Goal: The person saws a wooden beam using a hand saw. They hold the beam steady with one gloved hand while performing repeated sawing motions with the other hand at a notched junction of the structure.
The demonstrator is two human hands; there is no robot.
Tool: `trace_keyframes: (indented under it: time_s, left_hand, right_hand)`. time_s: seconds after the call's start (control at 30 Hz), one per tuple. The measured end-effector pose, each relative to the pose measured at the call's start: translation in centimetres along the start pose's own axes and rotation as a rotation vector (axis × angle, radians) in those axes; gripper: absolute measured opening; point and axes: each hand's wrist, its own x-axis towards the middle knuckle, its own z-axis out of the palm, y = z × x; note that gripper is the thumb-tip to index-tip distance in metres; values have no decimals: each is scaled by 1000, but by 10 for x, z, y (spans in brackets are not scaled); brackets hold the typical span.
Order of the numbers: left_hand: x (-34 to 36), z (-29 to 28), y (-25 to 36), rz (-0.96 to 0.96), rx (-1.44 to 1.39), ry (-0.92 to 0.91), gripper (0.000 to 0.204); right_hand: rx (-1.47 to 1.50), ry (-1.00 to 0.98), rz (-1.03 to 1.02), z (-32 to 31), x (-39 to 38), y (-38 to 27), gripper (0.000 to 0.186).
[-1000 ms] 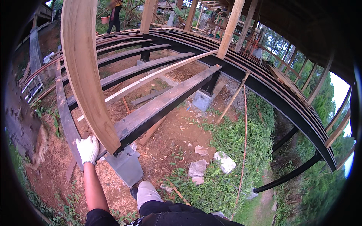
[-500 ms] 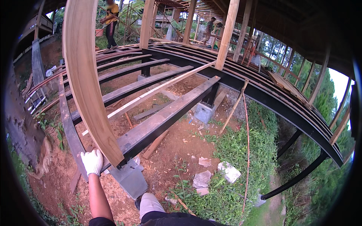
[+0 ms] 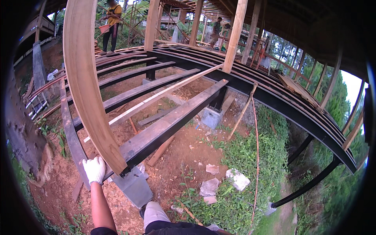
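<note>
Orange bucket (image 3: pixel 104 29): held higher than before by co-worker (image 3: pixel 114 16). Left hand (image 3: pixel 94 170), gloved: curled on dark edge beam (image 3: pixel 72 137), probably for steadiness. Right hand: unseen, cannot tell.

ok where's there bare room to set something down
Top of the long dark beam, from wooden post to far end; mostly bare red soil between that beam and the pale slabs. Crowded around the left hand: post and concrete block close by.

The white-gloved left hand (image 3: pixel 94 170) rests on a dark, flat-topped beam (image 3: pixel 71 135). Just right of it rises a broad brown wooden post (image 3: pixel 80 70).
</note>
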Motion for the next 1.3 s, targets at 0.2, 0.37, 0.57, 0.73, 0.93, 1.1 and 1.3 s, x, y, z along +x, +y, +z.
trace_keyframes:
  time_s: [0.2, 0.37, 0.57, 0.73, 0.93, 1.1, 1.3]
  left_hand:
    - [0, -9, 9, -38, -23, -24, 45]
    - [2, 3, 2, -21, -5, 1, 47]
    - [3, -17, 7, -45, -21, -18, 48]
    - [-1, -11, 3, -9, 18, -17, 49]
    - [3, -9, 7, 53, 65, -68, 49]
    - [-2, -19, 10, -29, -2, -5, 46]
    - [-1, -22, 20, -50, -35, -36, 47]
  right_hand:
    - [-2, -9, 18, 5, 4, 7, 63]
    - [29, 40, 47, 1, 13, 1, 63]
    - [283, 445, -26, -77, -21, -39, 56]
    - [418, 1289, -901, -322, -192, -200, 70]
    - [99, 1714, -1145, -481, -339, -259, 59]
    - [85, 1346, -1029, -410, -274, -242, 61]
    - [-78, 454, -202, -223, -74, -144, 68]
